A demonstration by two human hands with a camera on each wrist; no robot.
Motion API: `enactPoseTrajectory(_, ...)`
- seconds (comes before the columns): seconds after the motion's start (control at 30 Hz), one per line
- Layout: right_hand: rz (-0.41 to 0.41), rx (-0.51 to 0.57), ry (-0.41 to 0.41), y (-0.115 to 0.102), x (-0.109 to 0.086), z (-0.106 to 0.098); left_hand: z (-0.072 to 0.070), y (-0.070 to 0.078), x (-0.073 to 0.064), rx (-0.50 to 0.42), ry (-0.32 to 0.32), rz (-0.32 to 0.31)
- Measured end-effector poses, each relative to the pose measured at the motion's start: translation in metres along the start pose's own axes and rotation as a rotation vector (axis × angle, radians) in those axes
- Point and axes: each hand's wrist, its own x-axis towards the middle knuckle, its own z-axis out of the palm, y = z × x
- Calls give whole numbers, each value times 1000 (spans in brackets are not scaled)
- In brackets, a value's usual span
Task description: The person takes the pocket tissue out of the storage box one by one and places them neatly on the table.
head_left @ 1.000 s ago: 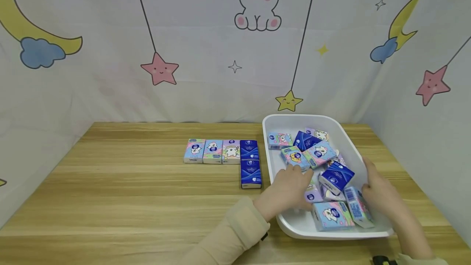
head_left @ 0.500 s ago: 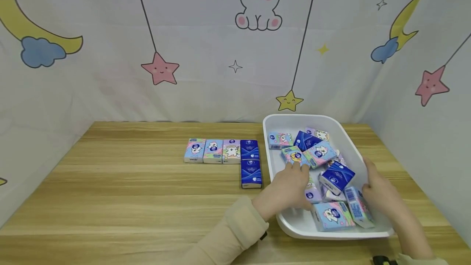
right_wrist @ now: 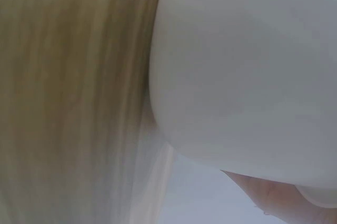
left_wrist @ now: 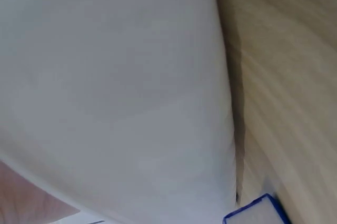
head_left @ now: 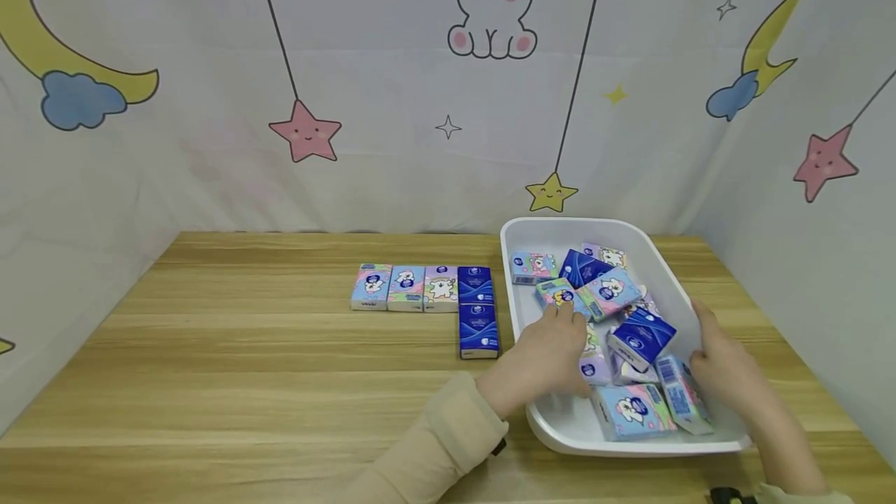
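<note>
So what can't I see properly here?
Head view: whether the bare left hand holds anything; its back hides that.
Head view: part of the lilac rectangular packet, beneath the shiny blue packet.
Left wrist view: most of the blue-edged white packet, cut by the bottom edge.
Right wrist view: most of the bare right hand, behind the white plastic tub.

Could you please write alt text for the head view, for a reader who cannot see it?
A person's left hand reaches into a white tub of small printed packs, while the right hand is at its right side. Left of the tub on the wooden table, four packs lie in a row, with a fifth just in front of the rightmost.
</note>
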Motion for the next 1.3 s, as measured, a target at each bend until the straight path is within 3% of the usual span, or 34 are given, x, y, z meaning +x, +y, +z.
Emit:
enactPoseTrajectory(0.47,22,-4,-13,0,0,0,-17,-5,-9,-16,83,86)
enactPoseTrajectory(1.03,12,-19,-4,3,1,-1,-24,-18,-11,-91,107,71)
enactPoseTrajectory(1.3,12,-2,-14,3,0,2,-35,-33,-14,-122,114,77)
